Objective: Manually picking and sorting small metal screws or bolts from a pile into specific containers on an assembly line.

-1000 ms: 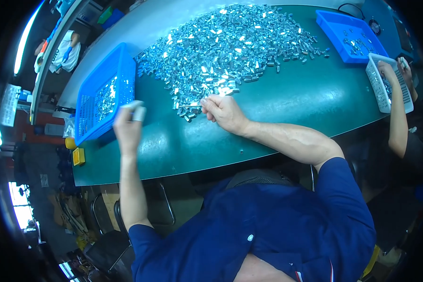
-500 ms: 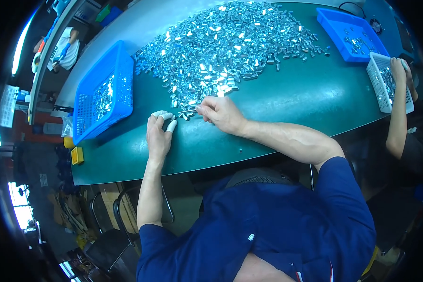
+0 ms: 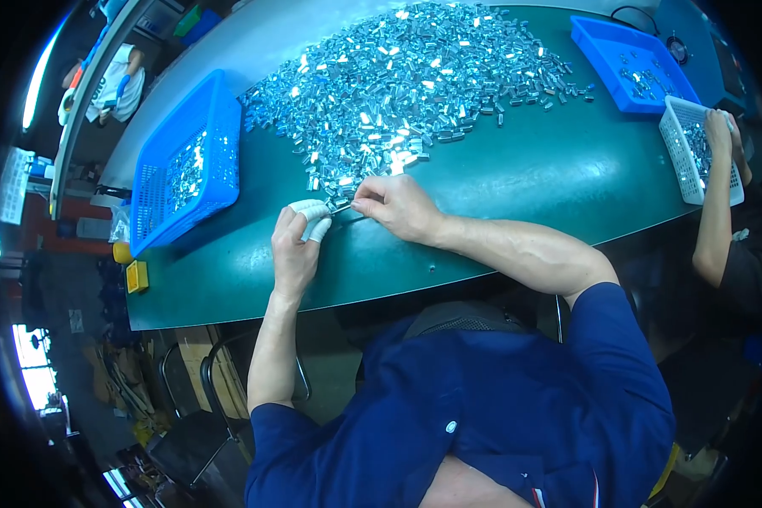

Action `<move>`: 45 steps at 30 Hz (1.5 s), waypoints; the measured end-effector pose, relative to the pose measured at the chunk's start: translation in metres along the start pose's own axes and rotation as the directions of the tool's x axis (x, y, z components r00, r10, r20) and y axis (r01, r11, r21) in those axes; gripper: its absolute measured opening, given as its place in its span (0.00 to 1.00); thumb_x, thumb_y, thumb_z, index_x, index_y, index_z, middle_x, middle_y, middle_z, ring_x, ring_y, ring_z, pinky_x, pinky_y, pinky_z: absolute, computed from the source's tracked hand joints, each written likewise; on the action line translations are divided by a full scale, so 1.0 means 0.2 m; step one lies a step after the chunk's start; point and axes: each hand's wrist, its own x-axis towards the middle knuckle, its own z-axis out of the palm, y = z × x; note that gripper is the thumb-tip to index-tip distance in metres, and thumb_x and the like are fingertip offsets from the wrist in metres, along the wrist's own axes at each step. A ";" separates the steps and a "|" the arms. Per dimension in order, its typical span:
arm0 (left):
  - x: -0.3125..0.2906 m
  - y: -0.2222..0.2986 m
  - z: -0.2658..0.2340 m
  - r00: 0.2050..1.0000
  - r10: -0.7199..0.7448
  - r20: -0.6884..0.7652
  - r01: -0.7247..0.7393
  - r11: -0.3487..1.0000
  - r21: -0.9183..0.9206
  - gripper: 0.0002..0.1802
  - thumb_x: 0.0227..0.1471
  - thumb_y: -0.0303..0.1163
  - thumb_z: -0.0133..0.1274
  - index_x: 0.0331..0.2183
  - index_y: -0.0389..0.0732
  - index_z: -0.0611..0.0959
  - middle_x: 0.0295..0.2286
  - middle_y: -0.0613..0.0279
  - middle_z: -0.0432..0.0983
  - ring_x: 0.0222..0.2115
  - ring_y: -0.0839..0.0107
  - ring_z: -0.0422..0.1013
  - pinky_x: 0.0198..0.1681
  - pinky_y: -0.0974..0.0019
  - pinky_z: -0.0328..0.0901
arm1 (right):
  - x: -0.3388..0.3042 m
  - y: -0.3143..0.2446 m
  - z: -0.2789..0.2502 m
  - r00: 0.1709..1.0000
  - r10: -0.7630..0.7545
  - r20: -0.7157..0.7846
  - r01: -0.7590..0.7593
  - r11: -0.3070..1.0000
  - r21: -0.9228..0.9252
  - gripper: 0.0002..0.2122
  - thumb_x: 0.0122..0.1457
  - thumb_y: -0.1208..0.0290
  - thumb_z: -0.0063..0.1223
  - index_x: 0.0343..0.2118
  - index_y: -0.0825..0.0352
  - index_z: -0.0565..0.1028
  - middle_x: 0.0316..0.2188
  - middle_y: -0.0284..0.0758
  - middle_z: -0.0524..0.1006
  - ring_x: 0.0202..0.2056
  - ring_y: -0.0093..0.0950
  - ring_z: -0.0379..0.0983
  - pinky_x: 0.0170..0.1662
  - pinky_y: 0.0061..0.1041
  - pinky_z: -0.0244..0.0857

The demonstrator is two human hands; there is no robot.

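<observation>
A large heap of small shiny metal pieces (image 3: 398, 85) covers the far middle of the table. At its near tip, my left hand (image 3: 296, 250), with white covers on some fingertips, is closed in a pinch on a small metal piece (image 3: 330, 208). Close beside it on the right, my right hand (image 3: 405, 208) pinches a thin metal rod (image 3: 344, 207). The rod's far end points at the piece by my left fingertips; whether they touch is too small to tell. A few loose pieces lie just beyond the fingers.
A blue basket (image 3: 220, 161) of metal pieces stands at left, near a small yellow box (image 3: 137, 277). At far right are a blue tray (image 3: 635, 63) with some pieces and a white basket (image 3: 684, 161), where another person's hands (image 3: 721, 131) work. The green table (image 3: 516, 186) has a curved near edge.
My left hand has moved right and slightly up, toward my right hand. The rod's tip and the left fingertips are now together; the right hand has barely shifted.
</observation>
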 end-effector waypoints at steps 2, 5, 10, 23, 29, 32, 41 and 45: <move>0.01 0.03 -0.01 1.000 -0.001 0.014 0.001 1.000 0.001 0.11 0.47 0.19 0.65 0.36 0.37 0.85 0.36 0.57 0.81 0.40 0.57 0.75 0.44 0.59 0.70 | 0.01 0.01 0.00 0.999 0.033 0.026 -0.033 0.999 0.007 0.12 0.63 0.62 0.57 0.30 0.68 0.80 0.22 0.39 0.80 0.25 0.33 0.77 0.31 0.35 0.67; 0.02 0.07 0.04 0.999 0.005 0.045 -0.004 1.000 -0.022 0.11 0.46 0.19 0.65 0.35 0.37 0.85 0.36 0.56 0.81 0.39 0.56 0.75 0.43 0.59 0.70 | 0.00 -0.01 0.01 0.998 0.035 0.045 -0.034 0.999 -0.027 0.15 0.62 0.60 0.56 0.24 0.67 0.79 0.21 0.43 0.79 0.26 0.43 0.77 0.31 0.41 0.67; 0.01 0.09 0.09 0.998 0.016 0.064 -0.012 0.998 -0.055 0.11 0.46 0.19 0.65 0.35 0.37 0.84 0.35 0.56 0.81 0.38 0.56 0.75 0.41 0.57 0.70 | 0.01 0.00 0.00 0.998 0.023 0.056 -0.018 0.996 -0.092 0.17 0.64 0.58 0.52 0.24 0.66 0.79 0.20 0.43 0.78 0.25 0.45 0.77 0.31 0.43 0.67; 0.08 -0.02 -0.22 0.997 0.060 -0.055 -0.045 0.971 0.235 0.11 0.48 0.21 0.65 0.36 0.38 0.84 0.35 0.56 0.81 0.39 0.56 0.75 0.43 0.57 0.70 | 0.02 -0.03 -0.04 0.988 0.062 -0.143 -0.038 0.986 0.165 0.21 0.70 0.57 0.49 0.25 0.69 0.77 0.16 0.33 0.76 0.20 0.21 0.73 0.25 0.26 0.65; 0.32 -0.29 -0.71 0.940 0.142 -0.309 0.080 0.791 0.607 0.11 0.52 0.24 0.62 0.40 0.37 0.85 0.39 0.54 0.81 0.43 0.55 0.76 0.48 0.55 0.68 | 0.02 -0.04 -0.04 0.989 0.096 -0.108 -0.073 0.977 0.199 0.21 0.71 0.57 0.48 0.26 0.70 0.77 0.17 0.32 0.77 0.20 0.20 0.72 0.25 0.24 0.65; 0.35 -0.28 -0.60 0.963 0.159 -0.218 0.005 0.797 0.604 0.16 0.53 0.23 0.61 0.46 0.39 0.85 0.43 0.51 0.81 0.47 0.52 0.75 0.53 0.54 0.68 | 0.02 -0.01 -0.05 0.988 0.102 -0.120 -0.077 0.978 0.193 0.21 0.71 0.57 0.48 0.26 0.69 0.77 0.17 0.33 0.77 0.20 0.20 0.72 0.25 0.24 0.65; 0.15 -0.27 -0.12 0.974 -0.033 0.226 -0.043 0.946 0.322 0.21 0.52 0.20 0.58 0.50 0.43 0.83 0.50 0.53 0.77 0.53 0.53 0.72 0.55 0.56 0.68 | 0.03 -0.03 -0.04 0.991 0.109 -0.076 -0.092 0.975 0.202 0.20 0.70 0.58 0.49 0.26 0.69 0.78 0.16 0.32 0.77 0.20 0.21 0.73 0.26 0.26 0.65; 0.13 -0.22 -0.16 0.973 -0.054 0.223 -0.020 0.948 0.318 0.22 0.49 0.21 0.62 0.48 0.43 0.84 0.51 0.53 0.77 0.52 0.53 0.73 0.54 0.57 0.69 | 0.03 -0.03 -0.04 0.991 0.117 -0.067 -0.101 0.973 0.208 0.20 0.70 0.58 0.49 0.26 0.69 0.78 0.17 0.32 0.77 0.20 0.20 0.73 0.26 0.25 0.65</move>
